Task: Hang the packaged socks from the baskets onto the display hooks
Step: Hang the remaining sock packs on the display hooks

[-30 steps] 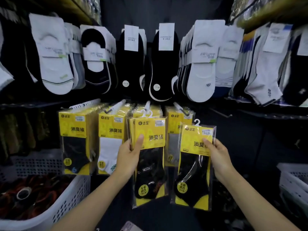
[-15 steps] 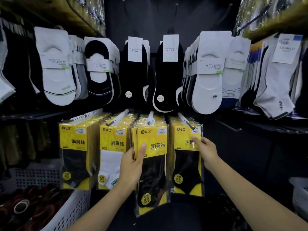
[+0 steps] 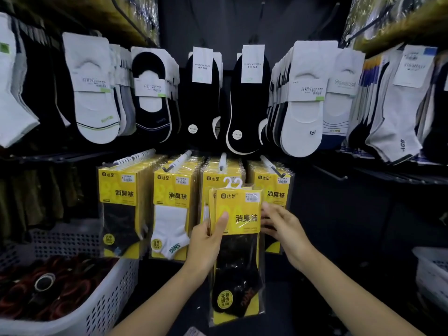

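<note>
Now my left hand (image 3: 206,243) grips two packs (image 3: 238,214), thumb on front, just below the third hook (image 3: 222,161); my right hand (image 3: 283,229) touches their edge, grip too blurred to tell. I'd align both hangers (image 3: 232,183), then lift them onto the tip

Glossy clear plastic sock packet (image 3: 236,238); perforated matt white plastic basket (image 3: 101,309); cloth socks (image 3: 97,112).

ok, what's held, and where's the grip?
Left hand grips the sock pack by the left edge of its yellow card. Right hand touches the right edge; grip unclear.
</note>
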